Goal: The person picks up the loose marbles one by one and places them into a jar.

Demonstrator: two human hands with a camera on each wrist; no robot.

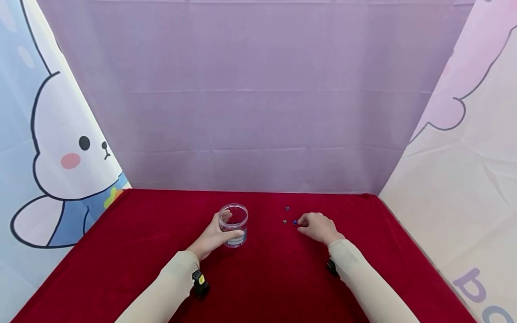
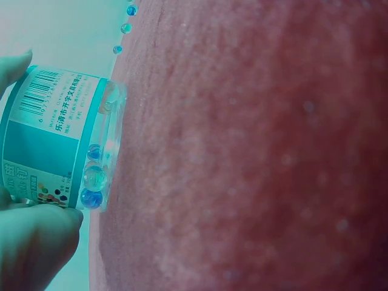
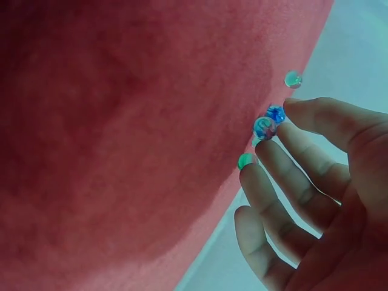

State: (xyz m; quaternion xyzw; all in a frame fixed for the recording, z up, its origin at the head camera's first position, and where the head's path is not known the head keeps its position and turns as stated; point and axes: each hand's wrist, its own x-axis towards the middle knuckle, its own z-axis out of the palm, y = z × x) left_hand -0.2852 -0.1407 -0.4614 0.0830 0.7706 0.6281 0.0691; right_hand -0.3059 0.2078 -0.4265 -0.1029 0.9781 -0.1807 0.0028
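In the head view my left hand (image 1: pixel 214 235) grips a clear plastic jar (image 1: pixel 234 226), thumb across its front. The lidless jar stands upright with its mouth up. The left wrist view shows the printed label (image 2: pixel 45 142) with a barcode and several glass marbles (image 2: pixel 94 177) at the jar's bottom. My right hand (image 1: pixel 319 227) is low over the cloth to the right, its fingertips beside a blue marble (image 1: pixel 295 222). In the right wrist view, thumb and fingers (image 3: pixel 303 200) are spread and loosely bent, close to several marbles, including a blue swirled one (image 3: pixel 265 128) and a green one (image 3: pixel 245 160).
Two more marbles lie left of the right hand, a farther one (image 1: pixel 287 208) and a nearer one (image 1: pixel 284 221). Red cloth (image 1: pixel 266 278) covers the table. A purple curtain (image 1: pixel 258 98) hangs behind, with printed cloths at both sides.
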